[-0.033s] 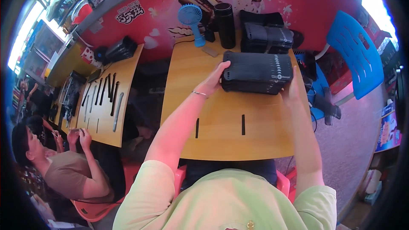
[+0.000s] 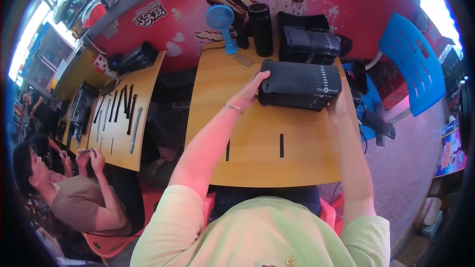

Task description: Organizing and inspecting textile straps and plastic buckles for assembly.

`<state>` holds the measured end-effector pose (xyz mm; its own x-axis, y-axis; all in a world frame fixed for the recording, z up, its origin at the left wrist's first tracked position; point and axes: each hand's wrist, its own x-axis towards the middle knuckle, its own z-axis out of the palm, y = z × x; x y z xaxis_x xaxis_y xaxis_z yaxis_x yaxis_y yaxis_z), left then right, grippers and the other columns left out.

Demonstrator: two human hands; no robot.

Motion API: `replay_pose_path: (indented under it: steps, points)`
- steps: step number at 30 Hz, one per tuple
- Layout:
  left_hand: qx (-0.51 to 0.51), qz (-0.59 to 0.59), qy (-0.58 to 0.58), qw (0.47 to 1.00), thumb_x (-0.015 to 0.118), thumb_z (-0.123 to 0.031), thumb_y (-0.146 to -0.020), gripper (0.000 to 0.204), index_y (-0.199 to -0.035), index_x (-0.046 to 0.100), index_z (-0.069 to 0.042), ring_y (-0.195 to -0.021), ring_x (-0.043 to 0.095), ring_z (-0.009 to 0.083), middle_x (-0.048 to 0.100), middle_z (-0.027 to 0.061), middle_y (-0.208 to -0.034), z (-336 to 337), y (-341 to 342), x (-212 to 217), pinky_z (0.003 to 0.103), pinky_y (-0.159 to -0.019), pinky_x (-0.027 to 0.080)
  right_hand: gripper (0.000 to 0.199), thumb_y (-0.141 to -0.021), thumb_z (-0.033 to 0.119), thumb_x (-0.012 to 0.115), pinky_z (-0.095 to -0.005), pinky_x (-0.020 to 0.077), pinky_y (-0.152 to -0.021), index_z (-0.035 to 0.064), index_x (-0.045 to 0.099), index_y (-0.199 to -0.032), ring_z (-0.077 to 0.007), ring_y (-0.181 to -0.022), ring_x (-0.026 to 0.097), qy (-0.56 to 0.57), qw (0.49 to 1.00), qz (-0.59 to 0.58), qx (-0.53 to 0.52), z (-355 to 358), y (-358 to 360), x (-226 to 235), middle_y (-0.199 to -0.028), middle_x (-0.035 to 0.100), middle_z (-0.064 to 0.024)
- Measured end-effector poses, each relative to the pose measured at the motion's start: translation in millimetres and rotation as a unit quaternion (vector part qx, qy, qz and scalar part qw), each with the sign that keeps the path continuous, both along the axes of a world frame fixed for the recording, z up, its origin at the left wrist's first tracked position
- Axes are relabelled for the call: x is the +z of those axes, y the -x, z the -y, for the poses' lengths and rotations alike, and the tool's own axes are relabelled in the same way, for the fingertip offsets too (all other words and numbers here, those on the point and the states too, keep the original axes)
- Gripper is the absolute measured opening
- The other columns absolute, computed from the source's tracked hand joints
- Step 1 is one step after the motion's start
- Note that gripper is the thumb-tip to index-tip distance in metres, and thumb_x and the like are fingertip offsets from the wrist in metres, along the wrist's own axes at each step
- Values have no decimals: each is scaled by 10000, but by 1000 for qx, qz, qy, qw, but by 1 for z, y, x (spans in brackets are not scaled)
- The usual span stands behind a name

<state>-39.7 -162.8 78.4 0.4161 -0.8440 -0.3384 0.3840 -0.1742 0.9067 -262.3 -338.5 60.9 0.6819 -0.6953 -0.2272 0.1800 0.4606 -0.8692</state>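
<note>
Left hand [image 2: 254, 87] and right hand [image 2: 338, 106] are holding the stack [image 2: 298, 80], fingers grasping its ends; any uneven squeeze is risking layers sliding onto the counter [image 2: 255, 136].

One held black stack [image 2: 299, 79], one blue fan [image 2: 220, 17], one black bottle [image 2: 260, 29], two black strips [image 2: 281, 145] on near table [image 2: 252, 170].

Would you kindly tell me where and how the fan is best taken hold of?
Probably by the slim handle of the fan, coming from the near left: the fan stands upright, its handle narrower than the round head above, while a small black object and the bottle crowd its right side.
</note>
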Motion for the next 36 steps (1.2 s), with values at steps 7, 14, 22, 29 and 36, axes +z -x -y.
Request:
replay_pose_path:
  steps: [7,14,22,29,36]
  points:
    - [-36,64,-44,996,529,-603,-798,739,-1359,385,-144,-1152,455,174,488,39,-1286,16,-9,-6,349,-923,356,665,-879,636,426,-407,310,-1004,147,466,-1327,-205,-1208,439,67,996,4,-64,52,10,-21,-1297,516,-47]
    - [-16,104,27,994,558,-475,-846,661,-1338,421,-54,-1198,429,158,468,58,-1333,12,-12,-1,304,-958,323,697,-787,515,619,-459,212,-1101,168,435,-1362,-333,-1313,346,810,534,-242,11,-38,-29,99,-1396,409,-149]
    - [100,140,156,973,585,-302,-908,597,-1374,367,1,-1272,383,180,438,114,-1361,-1,-10,-10,301,-1058,310,742,-755,508,630,-471,299,-1030,146,417,-1367,-386,-1244,405,820,515,-224,112,-34,-64,49,-1367,435,-183]
    - [159,229,157,947,591,-261,-911,278,-1037,602,-13,-867,599,92,643,29,-899,-178,22,50,228,-753,478,590,-877,289,595,-395,279,-1069,63,392,-1382,-347,-1304,364,842,486,-192,135,-13,-62,45,-1378,422,-199]
    - [210,298,38,931,466,-175,-973,250,-1021,597,32,-828,611,113,644,58,-862,-379,59,37,240,-782,471,558,-935,331,513,-403,221,-1113,104,342,-1416,-307,-1351,302,812,479,-210,261,3,-75,44,-1462,330,-130]
